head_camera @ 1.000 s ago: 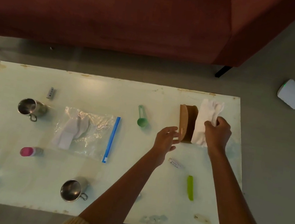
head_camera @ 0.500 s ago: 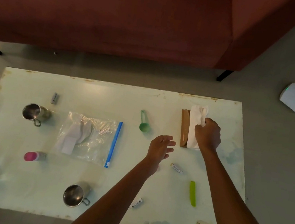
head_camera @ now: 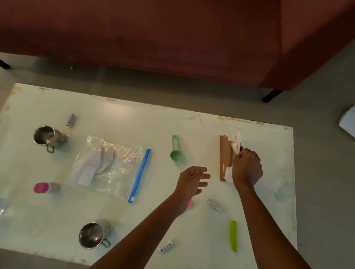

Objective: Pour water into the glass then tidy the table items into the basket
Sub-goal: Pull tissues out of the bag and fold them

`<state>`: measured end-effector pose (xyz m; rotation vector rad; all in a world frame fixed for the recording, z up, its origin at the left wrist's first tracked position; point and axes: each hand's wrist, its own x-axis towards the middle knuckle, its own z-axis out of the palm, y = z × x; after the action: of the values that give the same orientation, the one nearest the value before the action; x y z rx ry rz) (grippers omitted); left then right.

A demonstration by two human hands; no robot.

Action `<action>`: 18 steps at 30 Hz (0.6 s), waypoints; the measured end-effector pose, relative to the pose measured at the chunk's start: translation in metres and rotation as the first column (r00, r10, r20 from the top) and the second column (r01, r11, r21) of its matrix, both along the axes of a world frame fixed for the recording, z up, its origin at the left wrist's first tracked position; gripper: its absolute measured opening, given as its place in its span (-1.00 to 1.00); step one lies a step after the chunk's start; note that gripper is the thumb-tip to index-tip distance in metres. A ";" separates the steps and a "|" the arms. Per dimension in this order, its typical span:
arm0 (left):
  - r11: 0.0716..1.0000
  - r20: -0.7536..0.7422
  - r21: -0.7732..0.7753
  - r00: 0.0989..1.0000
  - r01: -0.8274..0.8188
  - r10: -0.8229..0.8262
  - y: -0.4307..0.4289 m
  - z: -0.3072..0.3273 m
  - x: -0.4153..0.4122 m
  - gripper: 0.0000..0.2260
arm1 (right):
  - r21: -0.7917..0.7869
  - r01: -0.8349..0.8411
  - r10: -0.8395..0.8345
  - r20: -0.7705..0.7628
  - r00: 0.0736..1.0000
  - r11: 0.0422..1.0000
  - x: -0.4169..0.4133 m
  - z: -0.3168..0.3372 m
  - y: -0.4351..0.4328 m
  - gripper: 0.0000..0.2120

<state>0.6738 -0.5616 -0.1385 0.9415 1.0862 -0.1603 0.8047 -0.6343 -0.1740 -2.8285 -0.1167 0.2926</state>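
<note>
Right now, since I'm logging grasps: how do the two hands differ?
The left hand is open, fingers spread, holding nothing; the right hand is curled round the white tissue. The left is over bare table; the right is at the brown holder. Both reach forward over the table.

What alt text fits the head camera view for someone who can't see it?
A person's right hand grips white napkins at a brown holder on a pale table, the left hand open nearby. Two steel mugs, a zip bag and a green scoop lie scattered around.
</note>
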 end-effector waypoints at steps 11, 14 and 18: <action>0.998 -0.012 0.049 0.999 -0.041 0.042 0.018 0.009 -0.018 -0.85 | 0.246 0.016 -0.049 0.130 0.990 0.969 -0.030 0.021 -0.003 -0.84; 0.990 -0.006 0.120 0.997 -0.076 0.077 0.038 0.011 -0.042 -0.86 | 0.419 0.025 -0.039 0.025 0.999 0.908 -0.074 0.024 0.013 -0.88; 0.946 -0.001 0.304 0.993 -0.111 0.116 0.074 0.003 -0.091 -0.83 | 0.540 0.107 0.102 -0.342 0.934 0.835 -0.143 0.004 0.048 -0.82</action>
<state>0.5833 -0.4877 -0.1350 1.1499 1.2011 0.0967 0.6617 -0.5860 -0.1701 -2.1568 -0.0978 0.6548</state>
